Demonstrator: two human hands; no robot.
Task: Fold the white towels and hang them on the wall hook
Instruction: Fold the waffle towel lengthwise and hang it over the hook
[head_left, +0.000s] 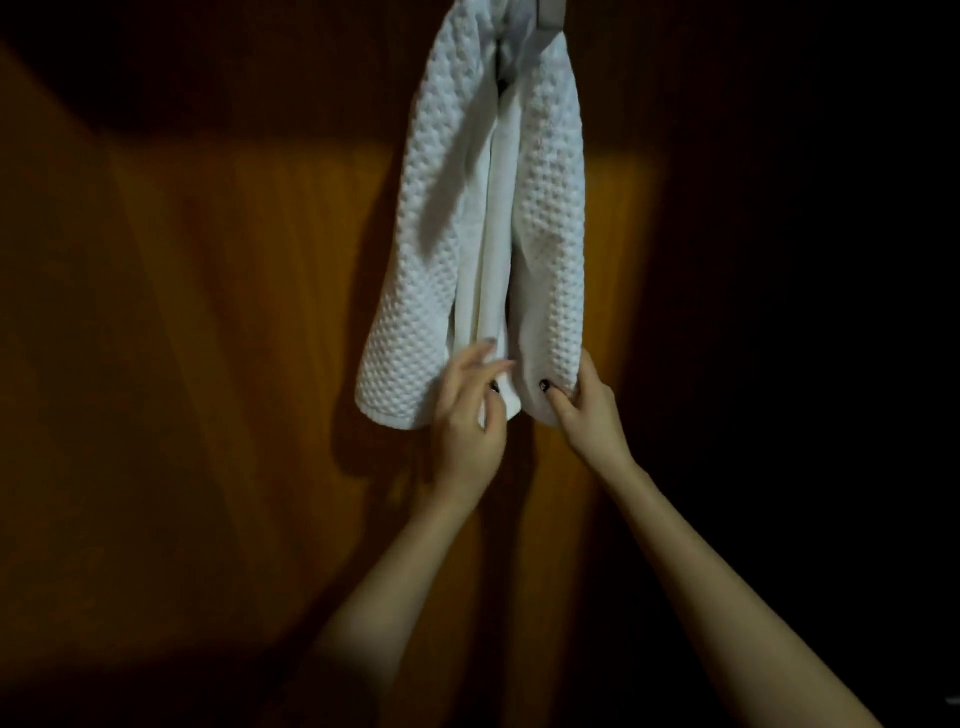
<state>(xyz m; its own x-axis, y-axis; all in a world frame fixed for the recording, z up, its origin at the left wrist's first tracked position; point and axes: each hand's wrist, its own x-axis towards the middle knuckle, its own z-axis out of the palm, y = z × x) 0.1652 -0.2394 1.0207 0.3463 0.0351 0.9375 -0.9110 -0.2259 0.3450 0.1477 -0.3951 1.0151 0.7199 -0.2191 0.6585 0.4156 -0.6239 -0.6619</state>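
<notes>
The white waffle-weave towels (550, 234) hang off grey metal wall hook (550, 13), top edge of brown wood wall (234, 312). L hand (467, 415) fingers pinch smooth mid layer's hem; R hand (584, 410) fingers clamp right fold's btm corner. Tug both down evenly & gently so hems level, nothing slips off the hook.

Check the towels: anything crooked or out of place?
Slightly. The waffle towel hangs bunched at the hook, halves splayed, a smooth towel squeezed between. The left hand pinches it; the right hand grips the waffle towel's end.
</notes>
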